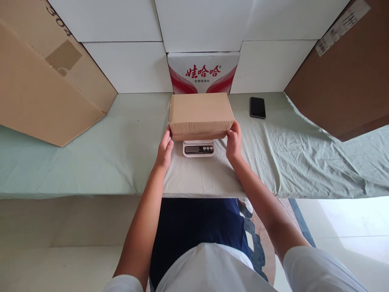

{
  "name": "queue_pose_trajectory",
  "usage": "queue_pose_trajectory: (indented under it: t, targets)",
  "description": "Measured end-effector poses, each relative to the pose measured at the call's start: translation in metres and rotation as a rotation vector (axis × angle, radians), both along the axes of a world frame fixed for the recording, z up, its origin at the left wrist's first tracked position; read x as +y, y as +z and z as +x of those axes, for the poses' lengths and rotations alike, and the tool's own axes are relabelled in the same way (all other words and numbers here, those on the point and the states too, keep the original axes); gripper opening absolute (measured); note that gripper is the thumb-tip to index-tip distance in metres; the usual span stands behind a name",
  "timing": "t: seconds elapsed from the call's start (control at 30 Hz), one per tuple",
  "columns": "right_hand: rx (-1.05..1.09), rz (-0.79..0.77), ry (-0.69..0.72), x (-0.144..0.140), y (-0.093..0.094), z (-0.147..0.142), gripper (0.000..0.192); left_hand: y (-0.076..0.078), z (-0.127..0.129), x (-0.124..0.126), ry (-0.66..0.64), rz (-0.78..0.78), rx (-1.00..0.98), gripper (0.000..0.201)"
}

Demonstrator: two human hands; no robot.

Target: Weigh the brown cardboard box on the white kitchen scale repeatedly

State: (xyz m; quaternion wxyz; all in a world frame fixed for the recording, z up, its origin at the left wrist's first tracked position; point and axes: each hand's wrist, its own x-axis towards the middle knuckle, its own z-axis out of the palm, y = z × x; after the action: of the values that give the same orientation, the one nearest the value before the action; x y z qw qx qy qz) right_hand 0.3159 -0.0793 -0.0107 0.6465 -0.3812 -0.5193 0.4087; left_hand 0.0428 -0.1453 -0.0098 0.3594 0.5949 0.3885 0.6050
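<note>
A plain brown cardboard box (200,113) sits on a small white digital scale (198,149) in the middle of the table. My left hand (165,148) grips the box's lower left corner. My right hand (234,142) grips its lower right corner. The scale's display and buttons show just below the box's front edge, between my hands. Most of the scale's platform is hidden under the box.
A pale green cloth (121,154) covers the table. A black phone (257,107) lies at the back right. A white and red printed carton (203,73) stands behind the box. Large cardboard sheets (45,89) lean at the left and at the right (343,81).
</note>
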Motion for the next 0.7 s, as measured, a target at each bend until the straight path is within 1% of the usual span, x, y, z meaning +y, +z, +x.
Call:
queue_pose_trajectory:
  t: [0.23, 0.37, 0.43, 0.53, 0.63, 0.7]
  targets:
    - [-0.073, 0.024, 0.007, 0.001, -0.002, 0.0, 0.046, 0.01, 0.005, -0.001, -0.047, 0.031, -0.025, 0.076]
    - [-0.074, 0.038, 0.011, 0.003, -0.003, 0.0, 0.05, 0.011, 0.006, 0.0, -0.067, 0.013, -0.023, 0.08]
    - [-0.06, 0.022, 0.028, 0.001, 0.001, -0.002, 0.05, 0.01, 0.005, 0.001, -0.081, 0.01, -0.018, 0.083]
    - [-0.072, 0.018, 0.057, -0.009, 0.012, -0.005, 0.045, 0.005, 0.004, 0.002, -0.091, 0.007, -0.021, 0.086]
    - [-0.116, 0.038, 0.047, -0.02, 0.023, -0.008, 0.042, 0.001, 0.004, 0.003, -0.094, -0.005, -0.044, 0.086]
    - [-0.128, 0.032, 0.04, -0.024, 0.027, -0.009, 0.043, -0.001, 0.004, 0.003, -0.097, -0.008, -0.065, 0.085]
